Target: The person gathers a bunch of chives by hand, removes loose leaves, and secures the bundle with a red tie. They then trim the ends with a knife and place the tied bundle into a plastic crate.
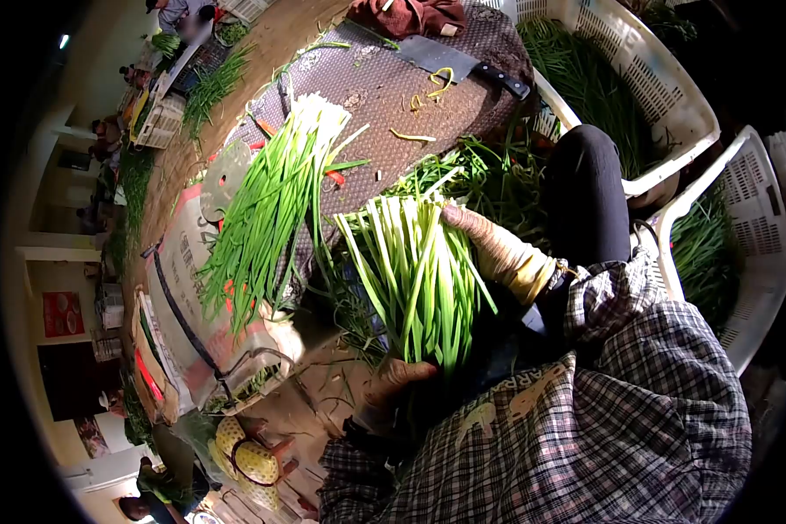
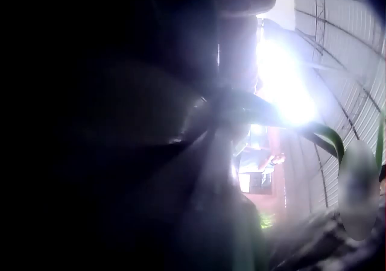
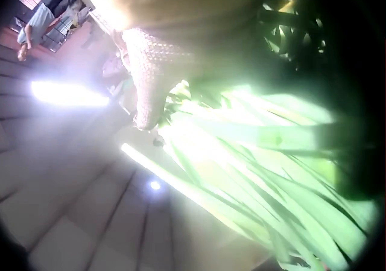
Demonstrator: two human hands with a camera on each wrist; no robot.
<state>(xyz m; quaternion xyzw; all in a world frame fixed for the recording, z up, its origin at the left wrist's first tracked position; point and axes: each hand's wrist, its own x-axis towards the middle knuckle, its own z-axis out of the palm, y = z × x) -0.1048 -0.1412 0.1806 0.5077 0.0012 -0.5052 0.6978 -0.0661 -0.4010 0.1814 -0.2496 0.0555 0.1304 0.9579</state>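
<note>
In the head view a bunch of garlic chives (image 1: 424, 279) stands tilted before my body, pale stem ends up and green leaves down. My right hand (image 1: 467, 223), in a worn light glove, grips its side near the pale ends; the fingers behind are hidden. At the leaf end my left hand (image 1: 397, 380) holds the bunch, its thumb over the leaves. The right wrist view shows a gloved finger (image 3: 151, 84) against the bright stems. The left wrist view is mostly dark. A second bunch of chives (image 1: 279, 201) lies to the left on a covered surface (image 1: 384, 113).
A cleaver (image 1: 441, 59) lies at the far end of the covered surface beside a dark red cloth (image 1: 406, 16). White plastic crates (image 1: 672, 105) with chives stand at the right. Loose trimmings (image 1: 498, 175) lie by my knee (image 1: 585, 175). A large sack (image 1: 188, 271) stands at the left.
</note>
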